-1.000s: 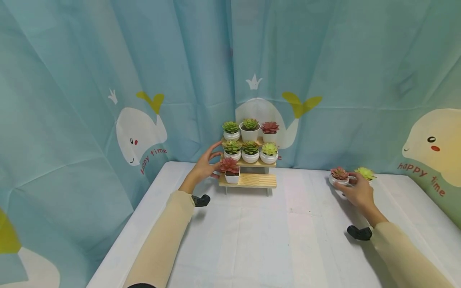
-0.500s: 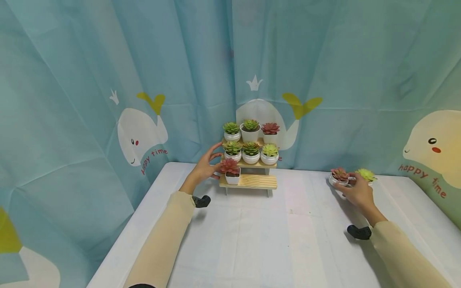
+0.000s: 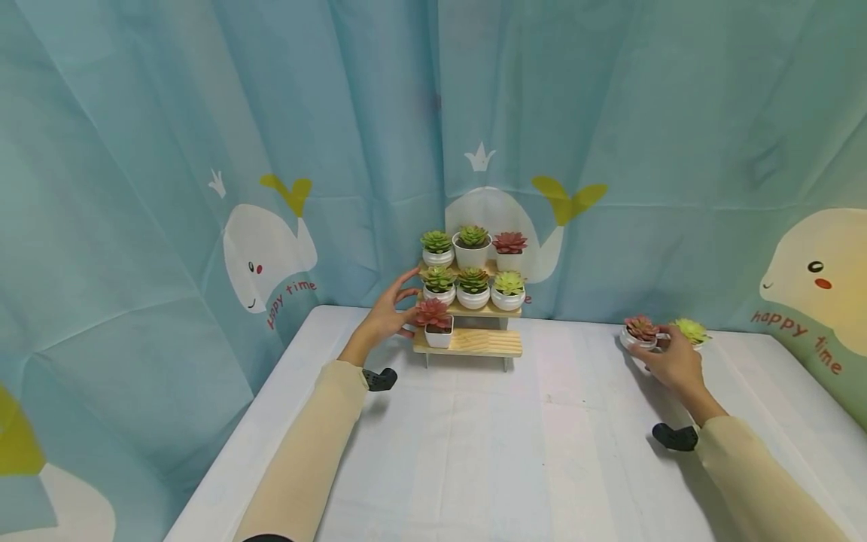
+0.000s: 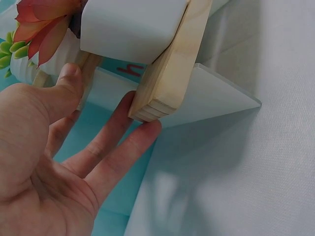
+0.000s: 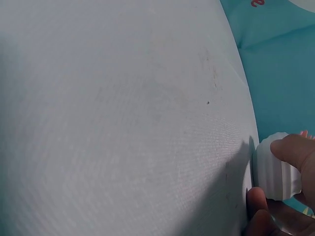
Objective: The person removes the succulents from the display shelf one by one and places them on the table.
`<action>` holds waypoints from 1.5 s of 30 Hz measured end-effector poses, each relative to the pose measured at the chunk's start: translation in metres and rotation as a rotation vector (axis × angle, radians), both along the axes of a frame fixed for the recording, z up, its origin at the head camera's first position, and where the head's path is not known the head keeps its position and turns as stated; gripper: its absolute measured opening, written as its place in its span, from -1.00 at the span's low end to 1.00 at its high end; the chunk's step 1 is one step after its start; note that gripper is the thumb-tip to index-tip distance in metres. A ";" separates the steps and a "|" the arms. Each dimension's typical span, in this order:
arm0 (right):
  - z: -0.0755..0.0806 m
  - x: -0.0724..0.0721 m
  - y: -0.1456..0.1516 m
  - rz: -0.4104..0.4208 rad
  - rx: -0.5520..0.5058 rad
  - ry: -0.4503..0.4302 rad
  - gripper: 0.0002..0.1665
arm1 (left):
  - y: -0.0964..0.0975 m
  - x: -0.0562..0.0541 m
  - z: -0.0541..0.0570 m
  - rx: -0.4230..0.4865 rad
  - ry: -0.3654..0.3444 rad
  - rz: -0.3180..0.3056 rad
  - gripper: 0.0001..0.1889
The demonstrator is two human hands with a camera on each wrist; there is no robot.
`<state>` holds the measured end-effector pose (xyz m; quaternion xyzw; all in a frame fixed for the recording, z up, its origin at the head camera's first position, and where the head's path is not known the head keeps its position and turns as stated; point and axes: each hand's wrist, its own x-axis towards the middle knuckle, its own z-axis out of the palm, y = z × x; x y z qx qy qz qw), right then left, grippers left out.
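A three-step wooden plant stand holds several small succulents in white pots. My left hand is at its left side; in the left wrist view, extended fingertips touch the end of the lowest board, and the thumb is by the middle board. On the bottom step, at the left end, sits a red succulent in a square white pot. At the far right of the table my right hand pinches the round white pot of a reddish succulent between thumb and fingers. The pot's underside is hidden in the head view.
A yellow-green succulent stands just behind my right hand, its pot mostly covered. A blue whale-print curtain hangs along the back edge of the white-covered table. Green and red succulents fill the upper two steps.
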<state>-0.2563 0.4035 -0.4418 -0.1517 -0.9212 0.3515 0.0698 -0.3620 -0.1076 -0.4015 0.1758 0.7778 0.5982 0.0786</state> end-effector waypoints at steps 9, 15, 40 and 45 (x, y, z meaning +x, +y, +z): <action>0.000 0.000 0.000 0.011 0.011 -0.004 -0.02 | -0.001 0.000 -0.002 0.011 0.000 -0.005 -0.16; 0.005 0.004 0.004 0.076 0.029 -0.014 0.04 | -0.001 -0.001 -0.005 0.009 0.006 -0.010 -0.15; 0.053 0.029 0.014 0.395 0.069 -0.063 0.34 | 0.000 0.000 -0.002 0.019 0.025 -0.029 -0.17; 0.067 0.030 0.013 0.437 0.067 -0.035 0.28 | -0.002 0.000 -0.002 0.020 0.027 -0.038 -0.18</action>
